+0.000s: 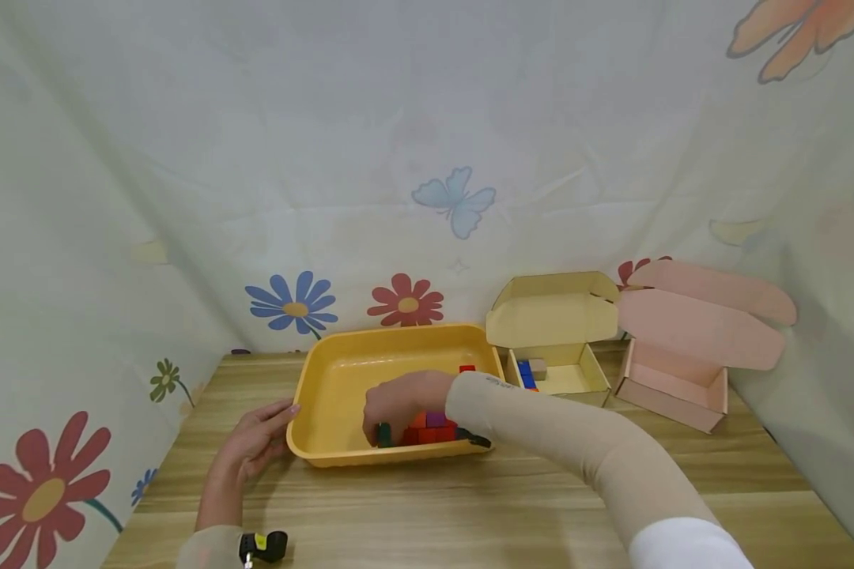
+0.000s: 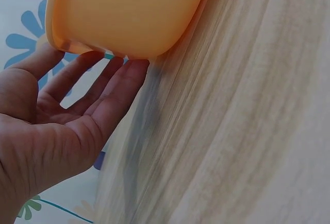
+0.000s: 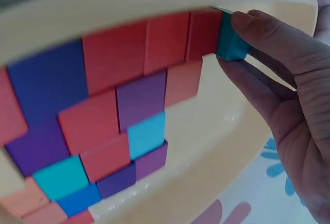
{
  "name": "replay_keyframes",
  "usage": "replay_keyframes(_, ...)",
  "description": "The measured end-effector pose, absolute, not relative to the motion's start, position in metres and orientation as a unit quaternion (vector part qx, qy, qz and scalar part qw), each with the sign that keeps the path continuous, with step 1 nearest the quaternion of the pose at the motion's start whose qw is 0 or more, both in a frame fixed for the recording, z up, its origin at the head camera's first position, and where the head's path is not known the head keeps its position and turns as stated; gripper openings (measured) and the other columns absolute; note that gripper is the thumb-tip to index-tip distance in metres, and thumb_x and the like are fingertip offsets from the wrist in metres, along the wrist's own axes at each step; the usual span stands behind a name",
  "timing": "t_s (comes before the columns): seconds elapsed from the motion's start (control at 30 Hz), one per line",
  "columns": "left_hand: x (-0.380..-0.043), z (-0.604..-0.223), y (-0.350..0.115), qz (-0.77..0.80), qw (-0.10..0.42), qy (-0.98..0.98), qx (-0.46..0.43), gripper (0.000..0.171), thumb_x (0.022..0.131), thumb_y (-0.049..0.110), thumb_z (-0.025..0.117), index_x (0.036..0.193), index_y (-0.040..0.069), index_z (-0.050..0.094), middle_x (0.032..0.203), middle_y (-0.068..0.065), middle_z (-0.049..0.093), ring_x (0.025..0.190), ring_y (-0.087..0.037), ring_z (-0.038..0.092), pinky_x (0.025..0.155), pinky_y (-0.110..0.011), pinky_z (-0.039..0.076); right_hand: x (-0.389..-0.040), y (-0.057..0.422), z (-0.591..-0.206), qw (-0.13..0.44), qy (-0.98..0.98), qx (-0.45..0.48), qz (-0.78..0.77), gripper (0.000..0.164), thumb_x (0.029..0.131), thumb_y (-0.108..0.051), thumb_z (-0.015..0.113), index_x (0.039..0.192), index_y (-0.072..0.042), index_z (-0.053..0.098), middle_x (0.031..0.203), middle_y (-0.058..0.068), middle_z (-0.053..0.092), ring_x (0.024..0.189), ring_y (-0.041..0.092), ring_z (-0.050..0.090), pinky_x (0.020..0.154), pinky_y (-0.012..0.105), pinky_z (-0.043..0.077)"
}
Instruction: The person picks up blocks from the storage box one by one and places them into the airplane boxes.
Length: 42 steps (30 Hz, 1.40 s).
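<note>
While the left hand (image 1: 252,444) lies flat on the table (image 1: 470,506) just left of the yellow tray (image 1: 330,379), its straight, slightly spread fingers (image 2: 111,87) touch the tray's outer wall. Inside the tray, at its near wall, the right hand (image 1: 398,403) pinches a small teal block (image 3: 230,44), a plain cube with smooth faces. Thumb and fingertips (image 3: 258,28) clamp it from two sides. That block touches the end of a row of red blocks (image 3: 154,44) along the tray's near wall. Packed flat beside them are purple, blue, teal and red blocks, edge to edge, covering the near right part of the tray floor. Right of the tray stands a small yellow box (image 1: 558,371), lid up, with a blue block (image 1: 525,371) and a brownish block (image 1: 538,367) inside. Further right of the tray sits a pink box (image 1: 672,387), lid up; contents not visible.
</note>
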<state>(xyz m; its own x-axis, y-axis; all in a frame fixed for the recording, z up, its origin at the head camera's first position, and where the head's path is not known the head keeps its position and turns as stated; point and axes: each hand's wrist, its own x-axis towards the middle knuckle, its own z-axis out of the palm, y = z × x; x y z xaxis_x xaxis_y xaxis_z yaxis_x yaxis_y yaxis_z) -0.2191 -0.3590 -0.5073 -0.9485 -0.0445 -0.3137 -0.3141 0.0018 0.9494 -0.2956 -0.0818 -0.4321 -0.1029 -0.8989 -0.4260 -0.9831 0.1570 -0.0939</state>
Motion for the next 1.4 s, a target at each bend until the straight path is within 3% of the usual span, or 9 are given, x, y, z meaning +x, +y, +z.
replay_keyframes(0.23, -0.219, -0.507, -0.36, 0.7, 0.097, 0.696, -0.127, 0.074, 0.1, 0.033, 0.067, 0.156, -0.002, 0.035, 0.134, -0.007, 0.062, 0.105, -0.012, 0.067, 0.089, -0.035, 0.058, -0.307, -0.071, -0.415, 0.165, 0.744, -0.64, 0.102, 0.035, 0.09, -0.031, 0.08, 0.123, -0.021, 0.075, 0.11, -0.011, 0.072, 0.099, 0.009, 0.061, 0.09, 0.016, 0.051)
replay_keyframes(0.4, -0.219, -0.506, -0.359, 0.695, 0.099, 0.701, -0.126, 0.072, 0.101, 0.034, 0.066, 0.156, 0.0, 0.035, 0.139, -0.011, 0.06, 0.106, -0.012, 0.067, 0.089, -0.034, 0.058, -0.315, -0.051, -0.399, 0.166, 0.766, -0.616, 0.08, 0.039, 0.09, -0.03, 0.08, 0.126, -0.019, 0.074, 0.112, -0.01, 0.072, 0.098, 0.008, 0.063, 0.088, 0.018, 0.053)
replay_keyframes(0.57, -0.223, -0.505, -0.355, 0.688, 0.099, 0.709, -0.118, 0.07, 0.101, 0.034, 0.065, 0.156, 0.0, 0.036, 0.149, -0.018, 0.051, 0.108, -0.013, 0.066, 0.09, -0.034, 0.058, -0.323, -0.012, -0.384, 0.154, 0.799, -0.576, 0.073, 0.036, 0.092, -0.026, 0.078, 0.126, -0.015, 0.073, 0.111, -0.006, 0.073, 0.095, 0.011, 0.063, 0.088, 0.02, 0.054)
replay_keyframes(0.8, -0.221, -0.506, -0.358, 0.684, 0.1, 0.712, -0.123, 0.072, 0.1, 0.035, 0.067, 0.155, 0.0, 0.037, 0.147, -0.016, 0.053, 0.108, -0.012, 0.066, 0.09, -0.034, 0.058, -0.335, 0.054, -0.374, 0.13, 0.848, -0.512, 0.056, 0.032, 0.093, -0.022, 0.077, 0.123, -0.012, 0.074, 0.113, 0.0, 0.073, 0.095, 0.018, 0.065, 0.087, 0.027, 0.057)
replay_keyframes(1.13, -0.218, -0.506, -0.362, 0.685, 0.1, 0.711, -0.123, 0.074, 0.1, 0.036, 0.067, 0.156, 0.0, 0.035, 0.15, -0.017, 0.049, 0.108, -0.011, 0.066, 0.091, -0.034, 0.058, -0.349, 0.141, -0.369, 0.083, 0.845, -0.527, 0.042, 0.022, 0.09, -0.01, 0.077, 0.111, -0.002, 0.075, 0.098, 0.005, 0.074, 0.077, 0.015, 0.064, 0.074, 0.028, 0.058)
replay_keyframes(1.4, -0.219, -0.505, -0.358, 0.681, 0.104, 0.714, -0.124, 0.074, 0.1, 0.037, 0.066, 0.156, 0.0, 0.036, 0.153, -0.021, 0.045, 0.109, -0.012, 0.066, 0.092, -0.036, 0.057, -0.352, 0.183, -0.385, 0.111, 0.864, -0.489, 0.032, 0.018, 0.087, -0.007, 0.08, 0.104, -0.002, 0.076, 0.09, 0.005, 0.073, 0.072, 0.01, 0.06, 0.07, 0.027, 0.057)
